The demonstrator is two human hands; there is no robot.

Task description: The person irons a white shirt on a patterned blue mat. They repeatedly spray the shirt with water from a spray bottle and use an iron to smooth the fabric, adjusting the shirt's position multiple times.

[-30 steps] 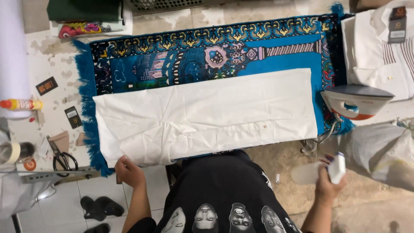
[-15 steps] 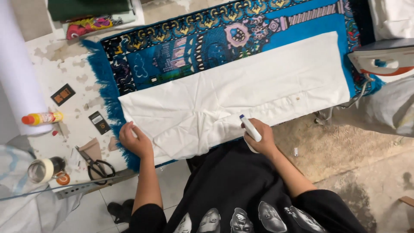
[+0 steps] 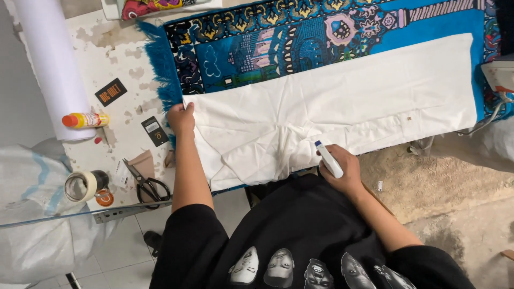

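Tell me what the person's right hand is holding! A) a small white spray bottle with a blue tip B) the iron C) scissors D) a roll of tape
A: the right hand grips a small white spray bottle with a blue tip over the white cloth; the scissors lie untouched on the table.

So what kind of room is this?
Probably a small home sewing or ironing corner. White cloth is spread over a blue rug used as padding, an iron waits at the edge, and scissors, tape and a fabric roll sit nearby.
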